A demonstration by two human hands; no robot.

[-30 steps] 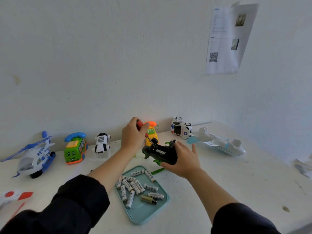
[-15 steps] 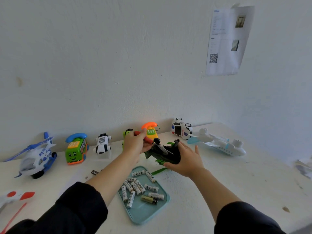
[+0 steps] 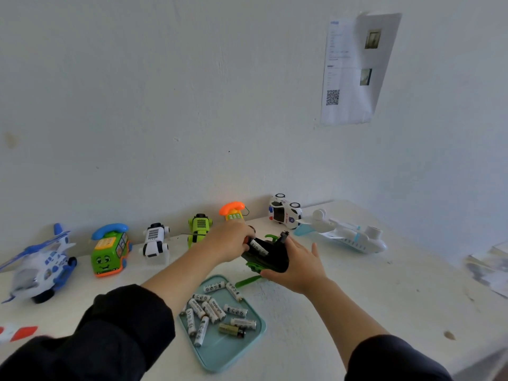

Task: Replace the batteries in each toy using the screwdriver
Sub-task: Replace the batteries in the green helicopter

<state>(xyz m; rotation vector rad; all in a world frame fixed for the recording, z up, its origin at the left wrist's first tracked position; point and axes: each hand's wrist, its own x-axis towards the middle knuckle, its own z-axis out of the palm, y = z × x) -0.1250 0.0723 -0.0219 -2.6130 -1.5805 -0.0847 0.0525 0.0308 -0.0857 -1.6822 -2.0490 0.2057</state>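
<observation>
Only one view, the head camera. Right hand cups a black toy with green parts from below and the right side, thumb along its near edge, fingers spread and fairly straight past it, toy raised just above the white table. Toy is turned so its battery bay faces up; one white battery sits in the bay. Left hand is at the toy's left end, fingers curled, fingertips touching the toy beside the battery; something reddish shows at the fingertips, too small to tell what it is or whether the hand grips it. Screwdriver cannot be told apart for certain. Both forearms are bare, dark sleeves pushed up.

Just below the hands, a teal tray lies on the table with a loose pile of white batteries and one darker gold battery. A green strip lies between tray and toy.

Along the wall, left to right: blue-white helicopter, green phone bus with blue handset, white robot dog, green robot dog, orange phone, police car on its side, white plane. Red-white piece at far left edge. Paper sheet with a QR code is stuck on the wall at upper right.
</observation>
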